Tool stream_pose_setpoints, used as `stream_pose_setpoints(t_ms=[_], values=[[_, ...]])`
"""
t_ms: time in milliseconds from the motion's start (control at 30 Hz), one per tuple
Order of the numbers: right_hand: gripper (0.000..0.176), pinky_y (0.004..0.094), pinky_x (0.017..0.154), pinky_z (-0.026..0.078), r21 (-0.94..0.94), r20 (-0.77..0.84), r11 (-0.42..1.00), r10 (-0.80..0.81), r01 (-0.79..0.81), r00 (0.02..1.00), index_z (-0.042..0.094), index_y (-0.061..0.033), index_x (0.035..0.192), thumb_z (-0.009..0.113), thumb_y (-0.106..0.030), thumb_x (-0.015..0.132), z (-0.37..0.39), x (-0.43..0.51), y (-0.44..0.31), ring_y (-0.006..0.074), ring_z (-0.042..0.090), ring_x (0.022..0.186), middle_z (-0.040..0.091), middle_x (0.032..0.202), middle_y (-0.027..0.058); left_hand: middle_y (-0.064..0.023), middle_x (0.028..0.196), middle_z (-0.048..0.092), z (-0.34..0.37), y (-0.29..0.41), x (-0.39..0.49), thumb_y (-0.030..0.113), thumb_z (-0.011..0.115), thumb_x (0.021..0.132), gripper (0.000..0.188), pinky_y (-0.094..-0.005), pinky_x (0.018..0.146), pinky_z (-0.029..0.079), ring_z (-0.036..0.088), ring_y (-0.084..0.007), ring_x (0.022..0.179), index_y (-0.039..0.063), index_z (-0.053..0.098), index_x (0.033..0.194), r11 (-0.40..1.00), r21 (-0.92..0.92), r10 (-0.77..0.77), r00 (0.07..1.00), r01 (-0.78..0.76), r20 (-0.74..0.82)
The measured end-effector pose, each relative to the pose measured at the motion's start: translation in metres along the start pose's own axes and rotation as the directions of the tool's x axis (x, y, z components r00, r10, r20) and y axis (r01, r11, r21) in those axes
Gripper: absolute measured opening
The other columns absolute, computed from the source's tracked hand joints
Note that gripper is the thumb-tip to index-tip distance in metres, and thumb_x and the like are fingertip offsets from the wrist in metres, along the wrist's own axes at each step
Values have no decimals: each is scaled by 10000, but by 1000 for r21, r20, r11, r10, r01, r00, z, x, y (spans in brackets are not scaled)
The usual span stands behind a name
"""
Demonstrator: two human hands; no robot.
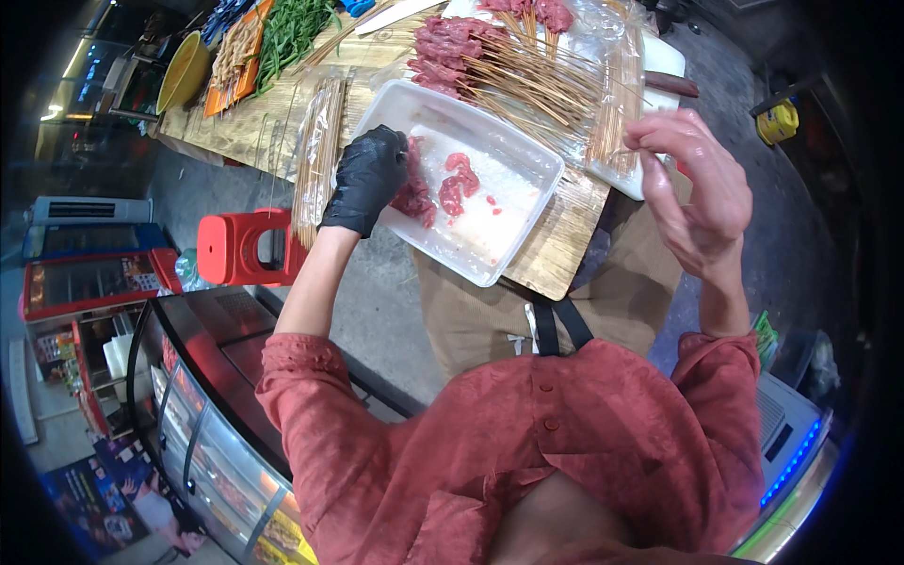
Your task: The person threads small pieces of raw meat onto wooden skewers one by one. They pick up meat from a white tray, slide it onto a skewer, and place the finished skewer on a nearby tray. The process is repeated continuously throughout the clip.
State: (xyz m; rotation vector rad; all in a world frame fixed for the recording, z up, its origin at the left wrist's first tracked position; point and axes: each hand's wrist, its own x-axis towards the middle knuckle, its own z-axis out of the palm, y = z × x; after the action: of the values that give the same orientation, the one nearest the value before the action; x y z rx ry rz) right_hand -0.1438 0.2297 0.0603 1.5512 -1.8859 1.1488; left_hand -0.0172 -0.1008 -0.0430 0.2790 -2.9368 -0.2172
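Note:
My left hand (369,180), in a black glove, is curled over the left side of a translucent plastic tub (528,244). Strips of raw red meat (419,201) lie right against its fingers; whether the fist grips any is hidden. Another meat strip (459,185) and small scraps rest on the tub floor. My bare right hand (696,187) is raised to the right of the tub, beside a plastic-wrapped bundle of wooden skewers (616,127). Its thumb and fingertips come close together, and I see no object between them. Beyond the tub lie meat-loaded skewers (540,74).
A wooden table (565,258) bears the tub. Another wrapped skewer bundle (321,141) juts over its left edge. Farther back are green leaves (293,39), an orange tray (265,21) and a yellow bowl (182,70). A red stool (222,247) and a glass-fronted display case (212,438) stand left.

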Motion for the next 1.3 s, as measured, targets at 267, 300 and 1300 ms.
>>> stream_pose_setpoints(t_ms=[267,300,1300], values=[[144,258,654,510,263,-74,926,299,-270,951,609,64,894,602,109,757,6,-20,-12,166,661,722,656,820,107,-162,720,634,17,6,22,201,673,664,169,-414,662,528,649,-330,668,55,666,748,975,201,36,962,-93,270],[142,256,656,509,260,-63,925,301,-276,951,608,65,892,600,110,757,5,-22,-12,164,661,725,654,817,108,-161,750,645,16,4,26,192,716,628,219,-404,675,524,650,-322,698,45,666,783,985,164,-2,942,-56,335],[73,250,575,483,332,-10,830,477,-448,879,588,38,868,609,41,797,12,-51,-23,130,621,623,645,746,83,-159,844,684,2,-9,33,232,718,673,267,-341,717,526,661,-286,760,45,705,863,929,-250,-138,882,273,450]])
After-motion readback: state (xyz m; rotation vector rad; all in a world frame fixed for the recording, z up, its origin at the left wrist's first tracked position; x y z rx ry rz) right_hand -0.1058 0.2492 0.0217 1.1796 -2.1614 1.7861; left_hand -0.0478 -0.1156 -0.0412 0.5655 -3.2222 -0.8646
